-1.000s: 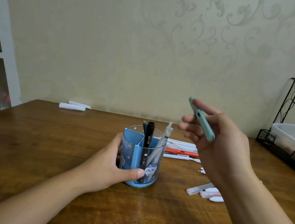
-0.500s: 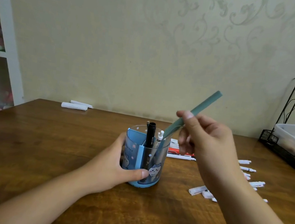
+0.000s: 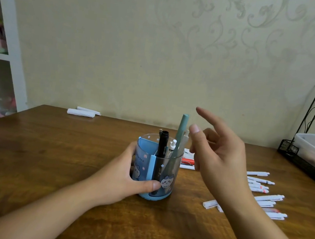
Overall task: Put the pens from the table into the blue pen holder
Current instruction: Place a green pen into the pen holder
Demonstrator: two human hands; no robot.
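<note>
Wooden table [image 3: 60, 157] bearing blue pen holder [image 3: 145, 169], scattered white pens [image 3: 262, 188], perhaps paper rolls [image 3: 81, 113].

Left hand [image 3: 124, 182] gripping blue pen holder [image 3: 147, 169], right hand [image 3: 219, 156] apparently empty (fingers spread)

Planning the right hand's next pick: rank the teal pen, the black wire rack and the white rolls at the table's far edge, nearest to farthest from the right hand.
Right hand:
1. Teal pen, in the holder, beside its fingers.
2. Black wire rack, far right.
3. White rolls, far left edge.

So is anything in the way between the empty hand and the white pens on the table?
Nothing visible blocks it. The right hand is open and empty above the table, and the white pens lie uncovered just beyond it, beside the blue pen holder.
</note>
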